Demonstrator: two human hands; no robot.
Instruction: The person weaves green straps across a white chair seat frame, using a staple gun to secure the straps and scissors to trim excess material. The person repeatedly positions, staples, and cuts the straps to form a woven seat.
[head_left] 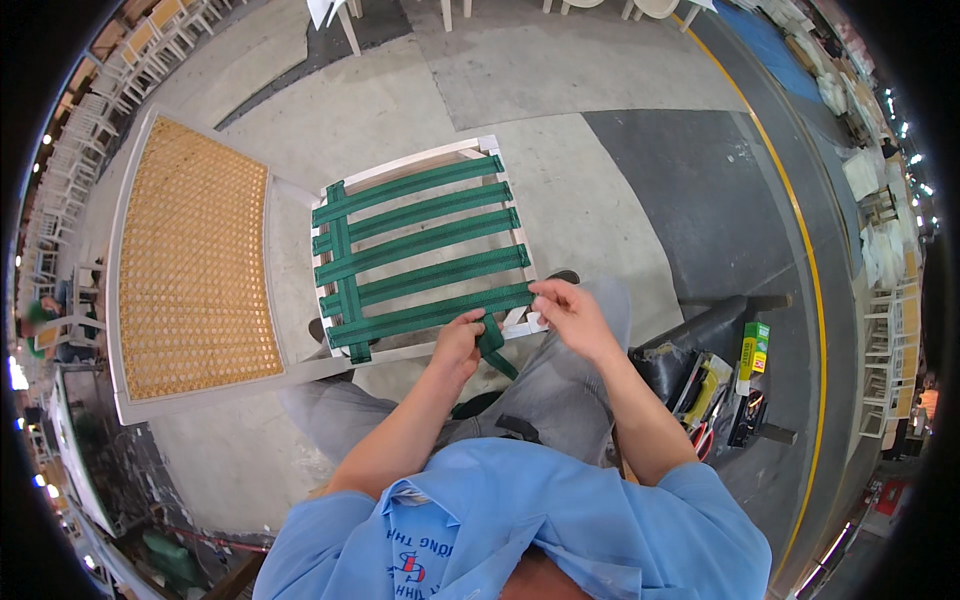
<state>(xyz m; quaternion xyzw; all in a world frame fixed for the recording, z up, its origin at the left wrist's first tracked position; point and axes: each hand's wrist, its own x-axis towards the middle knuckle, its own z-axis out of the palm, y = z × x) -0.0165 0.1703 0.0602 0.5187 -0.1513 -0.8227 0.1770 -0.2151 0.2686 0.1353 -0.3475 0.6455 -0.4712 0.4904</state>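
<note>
A pale wooden chair seat frame (402, 166) lies across my lap, its cane backrest (195, 265) out to the left. Several dark green webbing straps (420, 240) run side to side over the seat, woven with one crosswise strap (343, 265) at its left end. Near the front rail, my left hand (459, 345) pinches a green webbing strap (494, 350) whose loose tail hangs toward my knees. My right hand (572, 314) is closed at the right end of the nearest strap, fingertips on it by the frame's corner; anything small within them is hidden.
By my right knee, a black holder (668, 372) carries several tools and a green-and-yellow box (753, 350). White chairs (75, 145) line the left side, and more chairs (885, 350) stand at the right. A yellow floor line (812, 270) curves along the right.
</note>
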